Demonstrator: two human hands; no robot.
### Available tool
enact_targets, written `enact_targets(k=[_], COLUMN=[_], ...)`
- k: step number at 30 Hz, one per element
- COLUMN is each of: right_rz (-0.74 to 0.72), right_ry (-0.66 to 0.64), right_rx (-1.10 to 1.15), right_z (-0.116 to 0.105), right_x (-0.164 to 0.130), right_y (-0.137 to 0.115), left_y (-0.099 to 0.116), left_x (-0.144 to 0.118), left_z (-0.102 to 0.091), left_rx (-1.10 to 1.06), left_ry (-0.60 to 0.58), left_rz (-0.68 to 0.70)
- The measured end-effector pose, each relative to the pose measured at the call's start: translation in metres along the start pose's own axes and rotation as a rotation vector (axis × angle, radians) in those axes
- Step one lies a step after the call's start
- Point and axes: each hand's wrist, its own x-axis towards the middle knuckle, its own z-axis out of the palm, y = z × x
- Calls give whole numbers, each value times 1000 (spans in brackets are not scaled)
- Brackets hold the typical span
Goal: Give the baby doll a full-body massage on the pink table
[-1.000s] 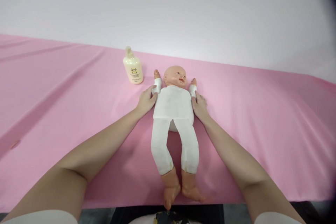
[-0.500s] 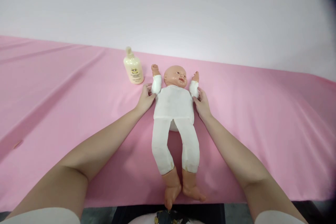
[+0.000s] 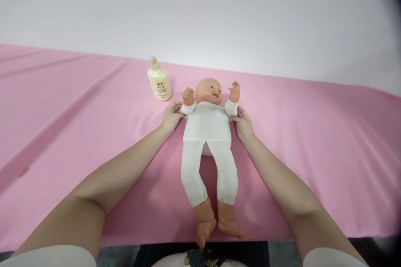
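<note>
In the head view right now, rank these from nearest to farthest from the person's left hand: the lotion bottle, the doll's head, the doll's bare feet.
From the left hand:
1. Lotion bottle, upright on the pink cloth, just beyond the hand and slightly left.
2. Doll's head, to the hand's right; close to the bottle's distance, so this order is a near call.
3. Doll's bare feet, at the near table edge.

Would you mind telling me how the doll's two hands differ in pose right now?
The doll's fist, beside the person's left hand, is curled shut; the doll's open hand, beside the right hand, spreads its fingers and sits slightly higher in the picture. Both stick out of white sleeves and are raised beside the doll's head.
</note>
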Motion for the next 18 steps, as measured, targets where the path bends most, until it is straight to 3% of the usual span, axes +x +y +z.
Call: enact_targets(k=[9, 18], right_rz=[70, 145], right_ry=[23, 63], right_rx=[95, 107], right_z=[2, 6], right_x=[-5, -8], right_y=[-5, -18], left_y=[0, 9], left_x=[2, -2], left_z=[5, 9], left_rx=[44, -9], left_ry=[104, 117], left_rz=[-25, -79])
